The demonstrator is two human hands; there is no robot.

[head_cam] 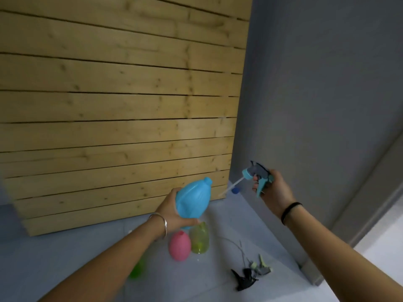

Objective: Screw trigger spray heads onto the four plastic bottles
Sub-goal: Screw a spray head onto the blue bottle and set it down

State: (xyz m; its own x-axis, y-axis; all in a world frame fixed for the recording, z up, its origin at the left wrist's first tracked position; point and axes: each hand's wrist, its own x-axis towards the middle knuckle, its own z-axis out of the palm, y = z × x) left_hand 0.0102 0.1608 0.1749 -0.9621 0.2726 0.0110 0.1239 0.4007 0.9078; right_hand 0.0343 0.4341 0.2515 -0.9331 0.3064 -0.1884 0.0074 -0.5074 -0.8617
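Centrally, just below the middle of the view, the blue bottle (193, 200) is held in the air above the grey tabletop (65, 247), its long axis tilted so the bare threaded neck points toward 1 o'clock and its base toward 7 o'clock. The left grip (172, 211) wraps the lower body from the 8 o'clock side, fingers behind the bottle and thumb curled across its base. At 3 o'clock from the bottle, apart from it, the right grip (273, 192) closes round the blue and grey trigger spray head (258, 174), fingers curled about its handle and lever. The head's blue collar faces the bottle, and its pale dip tube (234, 184) slants toward 8 o'clock, the tip ending near the bottle's shoulder without touching it. Below the bottle, at 6 o'clock, a pink bottle (180, 247) and a clear yellow-green bottle (199, 238) stand side by side on the tabletop, necks toward 12 o'clock. A green bottle (137, 269), blurred, shows at 8 o'clock, largely hidden by the left forearm. At 5 o'clock lie a black spray head (245, 279) and, just beside it, a grey and pale green spray head (261, 267). A wooden slat panel (120, 105) fills the upper left, against a grey wall (316, 83).
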